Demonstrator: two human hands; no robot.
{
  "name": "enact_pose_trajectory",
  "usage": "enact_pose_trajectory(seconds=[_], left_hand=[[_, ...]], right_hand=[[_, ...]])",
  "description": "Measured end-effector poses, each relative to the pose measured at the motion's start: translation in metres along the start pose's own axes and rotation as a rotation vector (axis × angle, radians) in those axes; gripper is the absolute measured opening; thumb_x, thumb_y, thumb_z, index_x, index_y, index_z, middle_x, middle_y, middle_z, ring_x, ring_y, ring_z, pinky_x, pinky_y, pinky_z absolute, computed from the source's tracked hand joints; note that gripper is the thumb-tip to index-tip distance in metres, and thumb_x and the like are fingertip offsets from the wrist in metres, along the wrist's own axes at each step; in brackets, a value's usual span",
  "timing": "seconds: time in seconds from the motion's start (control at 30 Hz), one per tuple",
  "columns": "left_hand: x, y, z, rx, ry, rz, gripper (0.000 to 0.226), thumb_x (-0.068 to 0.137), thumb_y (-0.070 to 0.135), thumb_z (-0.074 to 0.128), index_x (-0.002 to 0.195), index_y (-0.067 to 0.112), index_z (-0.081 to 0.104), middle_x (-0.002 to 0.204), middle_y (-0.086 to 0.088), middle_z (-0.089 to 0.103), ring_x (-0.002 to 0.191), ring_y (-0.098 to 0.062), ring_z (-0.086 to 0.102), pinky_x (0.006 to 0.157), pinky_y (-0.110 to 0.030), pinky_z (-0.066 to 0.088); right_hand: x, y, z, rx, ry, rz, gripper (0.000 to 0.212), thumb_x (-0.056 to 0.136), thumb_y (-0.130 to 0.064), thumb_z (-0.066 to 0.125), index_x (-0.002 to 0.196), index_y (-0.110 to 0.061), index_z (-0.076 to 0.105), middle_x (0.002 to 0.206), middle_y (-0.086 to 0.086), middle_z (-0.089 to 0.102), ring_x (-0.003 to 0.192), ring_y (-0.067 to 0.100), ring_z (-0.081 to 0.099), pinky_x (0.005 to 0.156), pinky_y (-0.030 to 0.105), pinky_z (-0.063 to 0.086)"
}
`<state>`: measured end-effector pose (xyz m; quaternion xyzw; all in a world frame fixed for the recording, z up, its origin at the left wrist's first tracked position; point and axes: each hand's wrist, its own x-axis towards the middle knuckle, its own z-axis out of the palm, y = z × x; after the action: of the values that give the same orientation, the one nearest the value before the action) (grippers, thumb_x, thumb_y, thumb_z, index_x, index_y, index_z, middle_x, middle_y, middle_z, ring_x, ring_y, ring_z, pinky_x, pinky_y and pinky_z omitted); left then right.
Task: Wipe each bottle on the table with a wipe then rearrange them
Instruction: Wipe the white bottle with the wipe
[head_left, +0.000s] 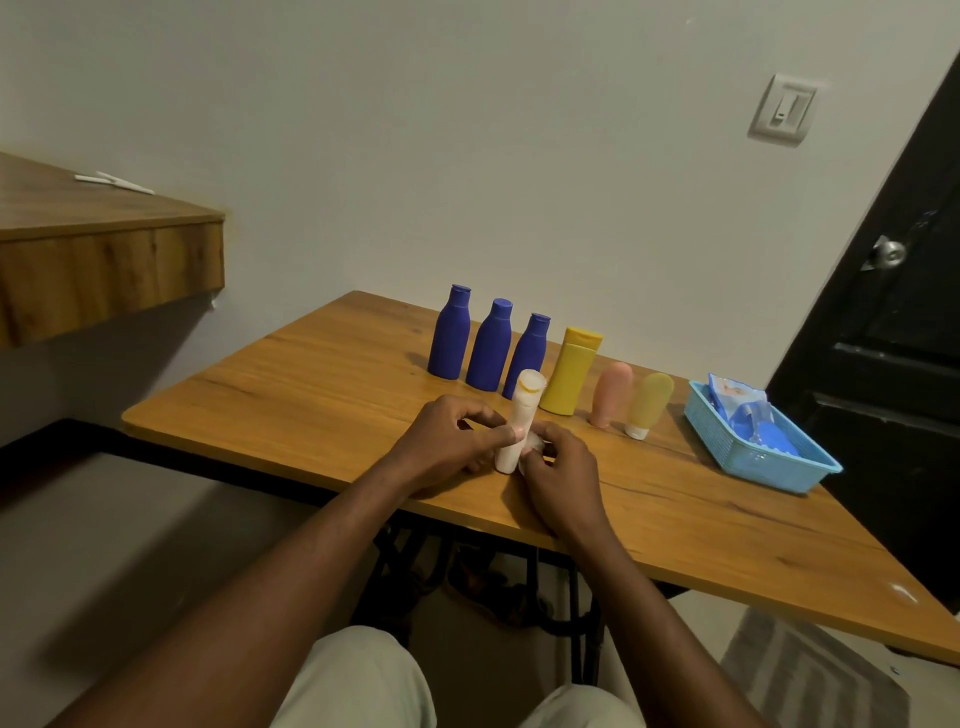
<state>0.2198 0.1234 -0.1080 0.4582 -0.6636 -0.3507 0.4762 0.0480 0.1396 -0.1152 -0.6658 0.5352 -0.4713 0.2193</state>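
Across the wooden table (322, 374), toward its near edge, you are working on the wiping step, not yet the rearranging. At the right end a blue basket (753, 467) is holding a pack of wipes (735, 397). Along the back a row is standing upright: three blue bottles (491, 348), a yellow bottle (570, 371), a pink tube (612, 393) and a pale yellow tube (649, 402), each just beside the next.

In front of that row you are holding a slim white bottle (524, 410) tilted, its orange-ringed end pointing up. Your left hand (447, 441) is pinching it at mid-height. Your right hand (561, 473) is curling round a bunched white wipe (535, 444) pressed to the lower body.

Whether the row is already wiped, I cannot tell. Next you are probably needing to turn the bottle so the wipe is reaching every side, with a firm pinch, since the smooth body may be slipping.
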Motion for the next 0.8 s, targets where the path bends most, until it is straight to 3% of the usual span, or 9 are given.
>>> enact_pose_trajectory(seconds=[0.07, 0.17, 0.27, 0.33, 0.4, 0.47, 0.6, 0.67, 0.8], left_hand=[[0.001, -0.002, -0.001, 0.024, 0.023, -0.020, 0.034, 0.085, 0.046, 0.083, 0.106, 0.020, 0.077, 0.096, 0.005, 0.077, 0.081, -0.018, 0.074, 0.072, -0.035, 0.062], [0.004, -0.005, -0.001, 0.003, -0.001, -0.031, 0.046, 0.075, 0.056, 0.088, 0.104, 0.024, 0.073, 0.106, 0.008, 0.073, 0.095, -0.018, 0.069, 0.077, -0.039, 0.059], [0.005, -0.002, -0.001, -0.035, -0.017, -0.060, 0.059, 0.073, 0.050, 0.092, 0.118, 0.026, 0.061, 0.119, 0.008, 0.066, 0.111, -0.012, 0.064, 0.089, -0.039, 0.059], [0.004, -0.001, -0.001, -0.053, -0.025, -0.090, 0.072, 0.072, 0.048, 0.093, 0.130, 0.029, 0.053, 0.124, 0.008, 0.065, 0.112, -0.012, 0.064, 0.088, -0.039, 0.061], [0.004, -0.002, -0.001, -0.029, -0.016, -0.071, 0.077, 0.071, 0.049, 0.093, 0.135, 0.029, 0.053, 0.123, 0.008, 0.065, 0.108, -0.013, 0.068, 0.084, -0.038, 0.063], [0.003, -0.004, -0.001, 0.018, 0.007, -0.036, 0.077, 0.072, 0.050, 0.092, 0.136, 0.028, 0.057, 0.124, 0.009, 0.066, 0.106, -0.013, 0.070, 0.079, -0.035, 0.065], [0.003, -0.005, 0.001, 0.033, 0.019, -0.004, 0.068, 0.079, 0.041, 0.090, 0.137, 0.019, 0.063, 0.125, 0.007, 0.068, 0.101, -0.012, 0.069, 0.062, -0.014, 0.056], [0.004, -0.007, 0.001, 0.045, 0.023, 0.004, 0.064, 0.081, 0.038, 0.089, 0.135, 0.017, 0.064, 0.125, 0.006, 0.068, 0.099, -0.011, 0.068, 0.061, -0.011, 0.053], [0.005, -0.009, -0.001, 0.112, 0.057, -0.012, 0.063, 0.080, 0.045, 0.088, 0.134, 0.021, 0.065, 0.125, 0.010, 0.068, 0.102, -0.009, 0.067, 0.074, -0.023, 0.056]], right_hand=[[0.001, 0.001, 0.000, 0.022, -0.017, 0.011, 0.036, 0.097, -0.016, 0.062, 0.133, -0.014, 0.063, 0.127, -0.004, 0.066, 0.110, 0.011, 0.061, 0.085, 0.021, 0.049], [0.000, -0.001, -0.004, 0.092, -0.063, -0.004, 0.030, 0.094, -0.009, 0.060, 0.120, -0.019, 0.071, 0.109, -0.010, 0.074, 0.097, 0.004, 0.066, 0.085, 0.031, 0.056], [-0.002, -0.003, -0.009, 0.167, -0.093, 0.011, 0.038, 0.087, 0.003, 0.054, 0.111, -0.019, 0.075, 0.100, -0.008, 0.076, 0.094, 0.006, 0.069, 0.085, 0.038, 0.058], [-0.003, -0.002, -0.010, 0.209, -0.057, 0.015, 0.038, 0.086, 0.003, 0.054, 0.108, -0.020, 0.075, 0.100, -0.007, 0.076, 0.097, 0.012, 0.069, 0.087, 0.043, 0.059], [-0.005, -0.002, -0.010, 0.251, 0.016, -0.004, 0.036, 0.090, 0.000, 0.057, 0.104, -0.029, 0.074, 0.100, -0.010, 0.075, 0.099, 0.012, 0.068, 0.086, 0.042, 0.059], [-0.007, -0.004, -0.010, 0.275, 0.099, -0.043, 0.034, 0.094, -0.003, 0.060, 0.106, -0.032, 0.071, 0.103, -0.015, 0.072, 0.101, 0.006, 0.066, 0.083, 0.032, 0.058], [-0.010, -0.004, -0.011, 0.249, 0.191, -0.135, 0.027, 0.096, -0.010, 0.065, 0.118, -0.025, 0.069, 0.112, -0.021, 0.067, 0.107, -0.002, 0.061, 0.080, 0.016, 0.054], [-0.009, -0.001, -0.010, 0.239, 0.173, -0.129, 0.024, 0.095, -0.010, 0.065, 0.114, -0.024, 0.070, 0.111, -0.019, 0.068, 0.107, 0.000, 0.062, 0.082, 0.019, 0.056], [-0.002, 0.002, -0.011, 0.257, 0.067, 0.052, 0.018, 0.093, -0.008, 0.067, 0.098, -0.024, 0.073, 0.101, -0.007, 0.072, 0.100, 0.011, 0.068, 0.085, 0.037, 0.061]])
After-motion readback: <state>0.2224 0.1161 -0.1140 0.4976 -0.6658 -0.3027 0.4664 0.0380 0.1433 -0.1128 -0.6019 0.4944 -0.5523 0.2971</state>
